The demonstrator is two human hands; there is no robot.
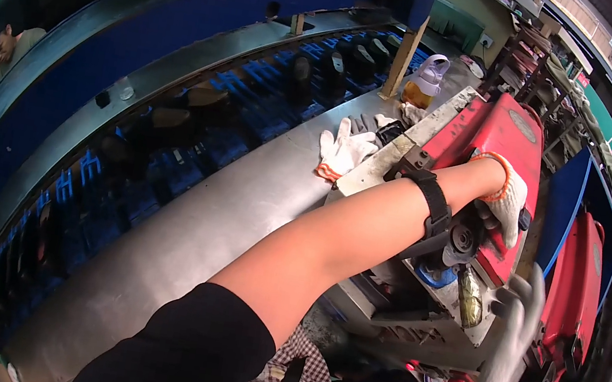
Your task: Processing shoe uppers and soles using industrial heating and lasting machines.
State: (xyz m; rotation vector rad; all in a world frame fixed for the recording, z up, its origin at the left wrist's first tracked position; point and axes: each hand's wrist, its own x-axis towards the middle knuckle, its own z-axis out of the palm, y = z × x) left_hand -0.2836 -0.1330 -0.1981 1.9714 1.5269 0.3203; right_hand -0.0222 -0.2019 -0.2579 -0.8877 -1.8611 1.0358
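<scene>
My left arm (346, 236), with a black strap near the wrist, reaches across to a red machine (514, 130). My left hand (506, 200), in a white knit glove with an orange cuff, rests against the machine's front. Its fingers curl in, and what they grip, if anything, is hidden. My right hand (515, 326), gloved in white, hangs just in front of the machine's table, fingers apart and holding nothing. Between the hands are a dark round wheel (462, 240), a blue round item (435, 275) and a gold-coloured wrapped cylinder (470, 298).
A loose white glove (346, 152) lies on the metal bench (181, 244). Beyond it, dark shoes (336, 62) stand on a blue pegged line. A bottle of amber liquid (423, 82) stands farther back. Another red machine (573, 283) is at right; a person (16, 53) is far left.
</scene>
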